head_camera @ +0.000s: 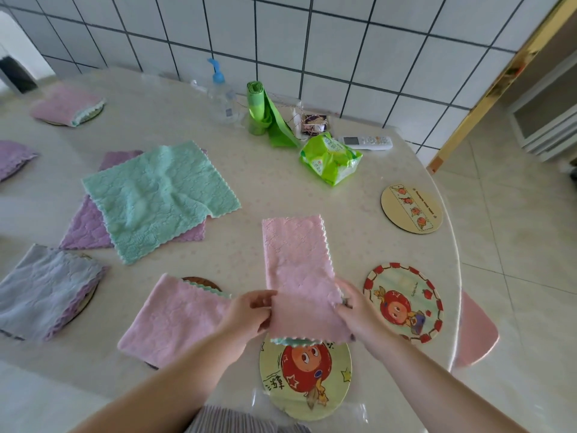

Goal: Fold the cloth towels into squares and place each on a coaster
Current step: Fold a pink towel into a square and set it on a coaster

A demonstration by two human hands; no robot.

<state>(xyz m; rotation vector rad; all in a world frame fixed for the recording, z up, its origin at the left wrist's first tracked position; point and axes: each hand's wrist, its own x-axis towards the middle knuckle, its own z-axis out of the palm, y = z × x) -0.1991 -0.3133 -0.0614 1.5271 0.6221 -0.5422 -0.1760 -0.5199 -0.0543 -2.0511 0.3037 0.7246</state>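
A pink towel, folded into a long strip, stretches away from me on the table. My left hand and my right hand pinch its near end, lifted above a cartoon coaster. Two bare coasters lie to the right, one with a red border and one cream. Another folded pink towel covers a brown coaster at left. A grey folded towel and a far pink one rest on coasters. A green towel lies flat over a purple towel.
At the back stand a pump bottle, a green bag roll, a wipes packet and a remote. A purple towel shows at the left edge. The table's rounded edge curves at right, with a pink stool beyond.
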